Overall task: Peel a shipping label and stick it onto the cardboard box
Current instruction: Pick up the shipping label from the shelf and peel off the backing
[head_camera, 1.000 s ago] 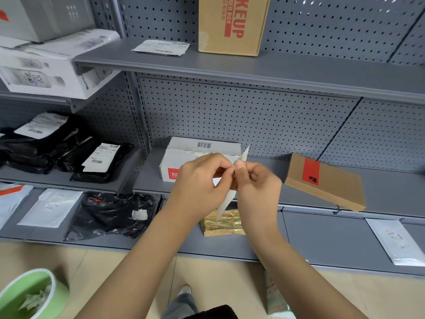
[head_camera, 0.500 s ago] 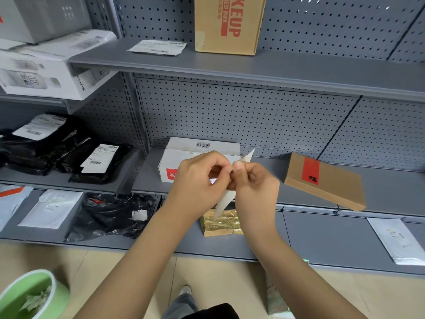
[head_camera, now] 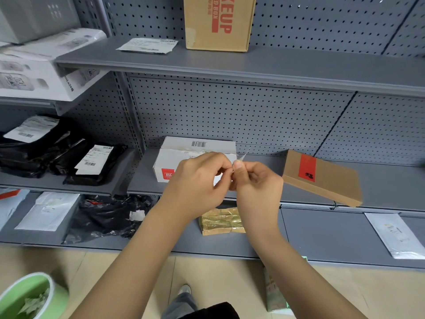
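Observation:
Both hands meet in front of the middle shelf. My left hand (head_camera: 197, 183) and my right hand (head_camera: 257, 185) pinch a white shipping label (head_camera: 241, 157) between their fingertips; it is seen edge-on, and only a thin tip above the thumbs and a sliver below show. A flat brown cardboard box (head_camera: 326, 178) with a red stripe lies tilted on the shelf just right of my right hand. A white box (head_camera: 179, 155) with a barcode sits behind my left hand. A taller brown cardboard box (head_camera: 218, 21) stands on the top shelf.
Black mailer bags (head_camera: 57, 153) with labels fill the left shelf. On the bottom shelf lie a gold taped packet (head_camera: 220, 221), a black bag (head_camera: 108, 217) and white mailers (head_camera: 397, 233). A green bin (head_camera: 30, 295) with scraps stands on the floor at lower left.
The label has turned more edge-on and shows less below the fingers. Both hands have kept their pinch and place.

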The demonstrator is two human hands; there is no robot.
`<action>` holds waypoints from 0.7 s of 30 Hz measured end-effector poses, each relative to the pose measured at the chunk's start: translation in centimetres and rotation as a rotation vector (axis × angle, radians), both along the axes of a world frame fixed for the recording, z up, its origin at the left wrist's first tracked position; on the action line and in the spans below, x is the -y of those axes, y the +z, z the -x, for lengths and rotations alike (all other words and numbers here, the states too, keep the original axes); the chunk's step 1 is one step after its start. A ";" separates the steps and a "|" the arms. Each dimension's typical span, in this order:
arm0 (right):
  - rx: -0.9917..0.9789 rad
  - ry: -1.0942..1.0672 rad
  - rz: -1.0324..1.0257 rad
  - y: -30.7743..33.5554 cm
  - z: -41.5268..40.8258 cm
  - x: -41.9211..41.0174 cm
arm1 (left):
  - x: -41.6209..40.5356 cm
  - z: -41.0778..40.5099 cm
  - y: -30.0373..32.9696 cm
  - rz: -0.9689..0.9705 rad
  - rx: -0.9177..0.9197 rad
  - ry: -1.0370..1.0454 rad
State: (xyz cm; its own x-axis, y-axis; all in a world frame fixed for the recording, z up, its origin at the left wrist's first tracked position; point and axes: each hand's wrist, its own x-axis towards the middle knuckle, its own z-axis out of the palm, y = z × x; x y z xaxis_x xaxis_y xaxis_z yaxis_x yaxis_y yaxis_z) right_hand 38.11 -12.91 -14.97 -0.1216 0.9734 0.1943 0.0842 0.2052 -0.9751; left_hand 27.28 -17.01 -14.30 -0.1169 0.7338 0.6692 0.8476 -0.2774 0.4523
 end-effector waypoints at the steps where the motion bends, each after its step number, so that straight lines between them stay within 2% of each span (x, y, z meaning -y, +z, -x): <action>1: 0.010 -0.007 -0.014 -0.1 0.0 0.0 | 0.0 -0.1 0.0 -0.002 0.005 0.004; 9: 0.049 -0.025 -0.066 -0.2 -0.1 -0.3 | -0.6 -1.1 0.4 0.034 0.276 0.044; 12: 0.022 -0.022 -0.050 -0.4 -0.2 -0.6 | -1.0 -1.4 0.3 0.094 0.394 0.099; 18: -0.003 -0.036 -0.009 -0.7 -0.9 -1.4 | -1.7 -0.7 0.2 0.095 0.534 0.178; 21: 0.005 -0.055 -0.002 -1.0 -1.4 -2.0 | -1.8 -0.4 0.0 0.116 0.686 0.188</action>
State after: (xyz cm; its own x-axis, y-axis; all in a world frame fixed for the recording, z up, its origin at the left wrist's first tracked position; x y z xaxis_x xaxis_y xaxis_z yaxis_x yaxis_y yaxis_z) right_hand 39.47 -10.89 -15.95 -0.0687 0.9783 0.1956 0.0999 0.2019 -0.9743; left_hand 27.70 -15.17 -14.27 -0.6142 0.7218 0.3190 0.3909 -0.0729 0.9175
